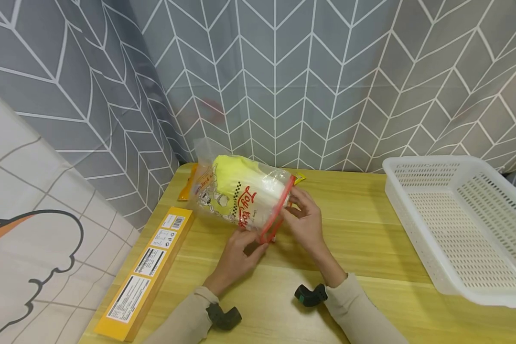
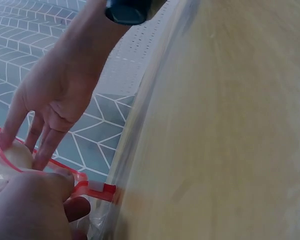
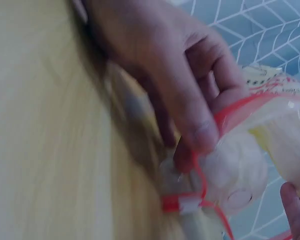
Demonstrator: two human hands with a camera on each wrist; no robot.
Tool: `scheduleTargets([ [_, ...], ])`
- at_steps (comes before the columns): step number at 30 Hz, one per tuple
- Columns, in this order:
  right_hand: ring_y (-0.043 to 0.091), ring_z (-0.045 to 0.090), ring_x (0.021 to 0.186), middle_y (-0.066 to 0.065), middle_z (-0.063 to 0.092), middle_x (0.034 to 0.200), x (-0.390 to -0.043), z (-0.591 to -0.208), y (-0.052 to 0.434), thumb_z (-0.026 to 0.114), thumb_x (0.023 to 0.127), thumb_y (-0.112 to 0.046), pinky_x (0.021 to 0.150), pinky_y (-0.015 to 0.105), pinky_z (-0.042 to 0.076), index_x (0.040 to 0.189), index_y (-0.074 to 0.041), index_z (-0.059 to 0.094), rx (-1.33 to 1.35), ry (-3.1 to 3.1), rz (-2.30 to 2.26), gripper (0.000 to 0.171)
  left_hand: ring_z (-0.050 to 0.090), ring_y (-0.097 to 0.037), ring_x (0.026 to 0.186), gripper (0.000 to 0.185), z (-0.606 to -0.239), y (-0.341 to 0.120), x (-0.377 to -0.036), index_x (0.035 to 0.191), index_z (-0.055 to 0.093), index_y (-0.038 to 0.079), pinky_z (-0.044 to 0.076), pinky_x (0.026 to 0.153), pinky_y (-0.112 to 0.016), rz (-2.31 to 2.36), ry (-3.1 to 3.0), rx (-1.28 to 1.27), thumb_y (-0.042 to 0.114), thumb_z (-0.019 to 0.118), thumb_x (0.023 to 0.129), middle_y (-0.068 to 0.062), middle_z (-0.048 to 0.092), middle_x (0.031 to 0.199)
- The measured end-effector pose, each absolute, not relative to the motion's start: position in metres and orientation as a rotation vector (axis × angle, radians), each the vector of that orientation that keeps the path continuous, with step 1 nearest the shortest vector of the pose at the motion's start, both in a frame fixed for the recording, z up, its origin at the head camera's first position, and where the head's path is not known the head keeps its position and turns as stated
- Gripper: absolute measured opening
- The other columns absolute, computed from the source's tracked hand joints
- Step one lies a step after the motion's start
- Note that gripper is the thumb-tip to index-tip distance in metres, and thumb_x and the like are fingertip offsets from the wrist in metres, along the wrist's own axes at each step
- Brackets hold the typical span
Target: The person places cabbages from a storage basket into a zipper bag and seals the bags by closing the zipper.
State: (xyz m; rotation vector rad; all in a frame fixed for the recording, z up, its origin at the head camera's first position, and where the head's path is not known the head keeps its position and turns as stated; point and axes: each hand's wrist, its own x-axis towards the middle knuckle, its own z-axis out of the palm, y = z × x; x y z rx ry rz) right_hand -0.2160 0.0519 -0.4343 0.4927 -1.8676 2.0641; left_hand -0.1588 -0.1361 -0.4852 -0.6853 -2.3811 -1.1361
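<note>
A clear zip bag [image 1: 258, 191] with a red zip strip and red lettering lies tilted between my hands, its mouth toward me. Something yellow and white fills it; its kind is unclear through the plastic. My left hand [image 1: 240, 255] pinches the near lower corner of the mouth, beside the red slider [image 2: 101, 190]. On the other side, my right hand [image 1: 304, 220] holds the red rim [image 3: 240, 107] between thumb and fingers. The right wrist view shows the mouth parted, with a whitish rounded content [image 3: 290, 155] inside.
A long yellow box [image 1: 144, 272] with white labels lies along the table's left side. Behind it is an orange packet [image 1: 188, 184], and a small yellow packet [image 1: 299, 177] shows behind the bag. A white perforated basket [image 1: 413, 239] stands at the right. Patterned curtain hangs behind.
</note>
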Motion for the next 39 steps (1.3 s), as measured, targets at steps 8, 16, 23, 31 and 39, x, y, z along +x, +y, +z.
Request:
scheduleTargets([
  [8,0.008,0.070,0.101,-0.006,0.064,0.116,-0.210,-0.428,0.046,0.075,0.081,0.014,0.084,0.024,0.060,0.130,0.006,0.064,0.380,-1.779,2.171,0.050,0.063,-0.013,0.093,0.014,-0.485,-0.136,-0.159,0.082,0.068,0.019,0.050,0.086,-0.034,-1.124,-2.358,-0.757,0.013,0.080,0.085,0.007,0.076,0.092],
  [16,0.011,0.068,0.102,-0.002,0.062,0.122,-0.213,-0.439,0.047,0.073,0.085,0.010,0.087,0.024,0.059,0.133,-0.001,0.064,0.299,-1.871,2.130,0.050,0.060,-0.012,0.092,0.013,-0.485,-0.136,-0.159,0.083,0.067,0.019,0.047,0.083,-0.030,-1.105,-2.315,-0.809,0.014,0.078,0.087,0.008,0.075,0.093],
  [23,0.011,0.066,0.087,-0.005,0.067,0.112,-0.218,-0.448,0.051,0.073,0.087,0.005,0.076,0.019,0.057,0.126,-0.004,0.068,0.083,-1.922,2.136,0.041,0.054,-0.011,0.091,0.012,-0.484,-0.137,-0.157,0.082,0.067,0.020,0.042,0.081,-0.029,-1.068,-2.324,-0.773,0.017,0.078,0.087,0.010,0.073,0.091],
  [31,0.012,0.068,0.087,-0.004,0.068,0.114,-0.215,-0.445,0.049,0.077,0.088,-0.003,0.069,0.023,0.058,0.127,-0.007,0.068,0.037,-1.917,2.208,0.041,0.052,-0.011,0.086,0.013,-0.484,-0.137,-0.158,0.081,0.066,0.022,0.039,0.081,-0.031,-1.011,-2.277,-0.817,0.018,0.078,0.085,0.012,0.071,0.084],
  [39,0.017,0.065,0.088,0.013,0.066,0.129,-0.218,-0.450,0.057,0.072,0.092,-0.006,0.066,0.022,0.055,0.134,-0.014,0.063,0.105,-2.158,2.104,0.044,0.057,-0.011,0.094,0.010,-0.487,-0.137,-0.161,0.084,0.071,0.021,0.041,0.088,-0.036,-1.043,-2.257,-0.768,0.017,0.081,0.085,0.010,0.070,0.088],
])
